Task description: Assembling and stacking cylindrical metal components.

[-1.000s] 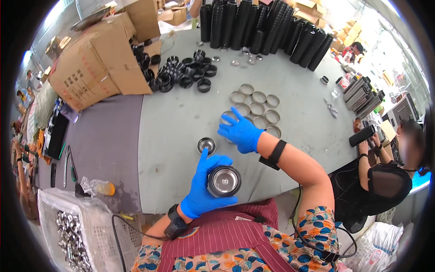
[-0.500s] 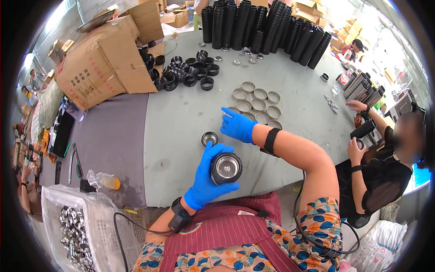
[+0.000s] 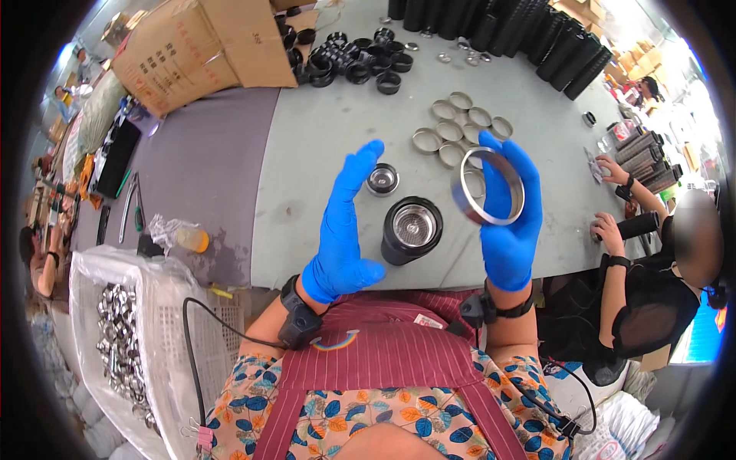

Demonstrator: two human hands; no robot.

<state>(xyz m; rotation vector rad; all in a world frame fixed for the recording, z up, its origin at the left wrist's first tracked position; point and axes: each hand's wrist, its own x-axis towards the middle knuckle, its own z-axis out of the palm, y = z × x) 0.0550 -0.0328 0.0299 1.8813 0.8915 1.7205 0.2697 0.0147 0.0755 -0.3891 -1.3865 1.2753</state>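
Between my hands a black cylinder stands upright on the table, its silvery mesh-like inside facing up. Just left of it is my left hand in a blue glove, fingers stretched and thumb apart, holding nothing. My right hand, also blue-gloved, grips a thin metal ring between thumb and fingers, raised to the right of the cylinder and tilted. A small black round part with a metal centre lies beyond the cylinder. Several matching metal rings lie in a cluster behind my right hand.
Black plastic collars are heaped by a cardboard box at the far left. Tall black tubes stand along the back. A lined crate of metal parts is at lower left. A co-worker's hand holds a black tube at right.
The cylinder has gone from my left hand to the table, and that hand has let go. My right hand has taken up a metal ring and drawn it nearer. The view has shifted.
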